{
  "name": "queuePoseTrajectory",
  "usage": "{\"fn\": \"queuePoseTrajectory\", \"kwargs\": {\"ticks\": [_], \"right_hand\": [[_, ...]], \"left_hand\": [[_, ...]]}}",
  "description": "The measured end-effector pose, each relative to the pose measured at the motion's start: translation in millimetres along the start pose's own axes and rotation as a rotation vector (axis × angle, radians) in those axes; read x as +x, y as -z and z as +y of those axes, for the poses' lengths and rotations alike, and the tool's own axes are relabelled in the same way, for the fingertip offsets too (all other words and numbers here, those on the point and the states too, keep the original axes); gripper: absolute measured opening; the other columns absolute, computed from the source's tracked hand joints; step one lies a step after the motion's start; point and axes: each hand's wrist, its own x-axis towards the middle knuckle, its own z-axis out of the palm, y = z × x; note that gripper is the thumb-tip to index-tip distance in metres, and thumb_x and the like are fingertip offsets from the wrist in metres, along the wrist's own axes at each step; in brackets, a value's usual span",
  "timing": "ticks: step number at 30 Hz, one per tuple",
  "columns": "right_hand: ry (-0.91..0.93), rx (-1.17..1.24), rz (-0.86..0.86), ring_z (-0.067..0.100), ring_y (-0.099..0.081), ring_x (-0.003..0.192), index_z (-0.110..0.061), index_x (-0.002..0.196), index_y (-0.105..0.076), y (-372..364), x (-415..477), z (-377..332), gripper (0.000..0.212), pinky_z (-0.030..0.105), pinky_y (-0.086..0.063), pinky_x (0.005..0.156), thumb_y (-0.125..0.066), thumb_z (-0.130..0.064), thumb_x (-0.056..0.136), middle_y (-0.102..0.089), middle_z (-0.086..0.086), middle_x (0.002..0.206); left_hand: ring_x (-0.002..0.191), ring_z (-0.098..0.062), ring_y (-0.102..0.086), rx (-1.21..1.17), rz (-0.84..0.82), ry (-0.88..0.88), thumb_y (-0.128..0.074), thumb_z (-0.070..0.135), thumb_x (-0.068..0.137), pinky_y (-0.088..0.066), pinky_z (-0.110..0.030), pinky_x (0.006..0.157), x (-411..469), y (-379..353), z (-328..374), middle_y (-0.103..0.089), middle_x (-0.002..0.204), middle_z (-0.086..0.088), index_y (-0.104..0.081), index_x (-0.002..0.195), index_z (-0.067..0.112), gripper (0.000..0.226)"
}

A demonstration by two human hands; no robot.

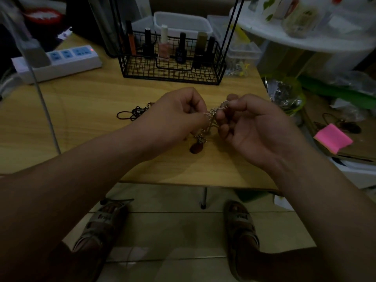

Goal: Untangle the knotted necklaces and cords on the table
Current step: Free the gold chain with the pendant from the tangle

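- Cord bundle [132, 114], black and knotted, lies on the counter [81, 127] just left of the fingers, untouched: that part seems left to do.
- Left hand [175, 117] pinches the silver necklace [215, 109] with curled fingers.
- Between both sets of fingers the chain bunches, tangle unresolved; its dark pendant [196, 149] hangs below.
- Right hand [254, 129] pinches the other side, fingers curled.
- Beyond the fingers: power strip [57, 60], wire basket [173, 64]; a pink pad [332, 138] off right in a dim, cluttered room.

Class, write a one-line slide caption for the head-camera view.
Left hand and right hand pinch a tangled silver chain over the wooden table, brown pendant below; black cords lie nearby.
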Motion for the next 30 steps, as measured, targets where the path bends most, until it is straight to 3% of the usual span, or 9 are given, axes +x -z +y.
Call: {"fn": "queuePoseTrajectory", "kwargs": {"ticks": [5,9,15,20,25,30], "right_hand": [[0.015,-0.040,-0.039,0.015,-0.063,0.079,-0.014,0.104,-0.058,-2.1,-1.4,1.0,0.016,0.026,-0.049,0.064,-0.053,-0.007,0.091,-0.063,0.000,0.083],[0.035,-0.070,-0.025,0.013,-0.062,0.074,-0.011,0.108,-0.058,-2.9,-3.2,-3.6,0.021,0.027,-0.047,0.065,-0.046,-0.005,0.091,-0.063,0.001,0.078],[0.020,-0.045,-0.030,0.016,-0.062,0.075,-0.009,0.105,-0.054,-0.9,-3.3,-5.3,0.021,0.030,-0.048,0.068,-0.041,-0.005,0.089,-0.058,0.001,0.074],[0.011,-0.046,-0.051,0.015,-0.063,0.073,-0.010,0.104,-0.055,-1.5,-4.3,-4.6,0.021,0.029,-0.050,0.066,-0.042,-0.005,0.088,-0.059,0.000,0.074],[0.005,-0.071,-0.007,0.016,-0.064,0.074,-0.010,0.104,-0.057,-1.3,-3.4,-3.5,0.021,0.030,-0.052,0.067,-0.044,-0.005,0.088,-0.059,0.002,0.079],[-0.071,0.080,0.012,0.017,-0.063,0.071,-0.012,0.097,-0.054,0.0,-1.8,-5.7,0.029,0.030,-0.049,0.068,-0.052,-0.010,0.069,-0.059,0.005,0.078]], "left_hand": [[0.067,-0.009,-0.065,-0.001,-0.047,-0.010,-0.074,0.019,0.094,-0.050,-0.021,0.056,-3.9,-2.0,5.7,-0.074,0.077,-0.001,-0.065,0.103,0.013,0.014],[0.071,-0.014,-0.069,-0.070,-0.111,0.029,-0.068,0.016,0.099,-0.054,-0.024,0.061,-2.4,1.9,7.0,-0.077,0.083,-0.006,-0.064,0.109,0.009,0.013],[0.072,-0.023,-0.071,-0.079,-0.148,0.050,-0.063,0.008,0.100,-0.057,-0.034,0.065,-2.0,3.7,6.9,-0.077,0.083,-0.012,-0.063,0.102,0.010,0.003],[0.068,-0.022,-0.070,-0.084,-0.133,0.037,-0.064,0.021,0.102,-0.055,-0.026,0.059,-3.4,2.5,8.1,-0.077,0.083,-0.012,-0.064,0.104,0.007,0.014],[0.069,-0.028,-0.070,-0.093,-0.141,0.039,-0.062,0.018,0.103,-0.055,-0.030,0.059,-3.1,3.5,6.7,-0.077,0.085,-0.014,-0.063,0.098,0.010,0.009],[0.076,-0.017,-0.064,-0.189,-0.047,0.039,-0.063,0.013,0.098,-0.052,-0.029,0.059,0.4,4.3,3.9,-0.069,0.086,-0.002,-0.065,0.090,0.014,0.009]]}}
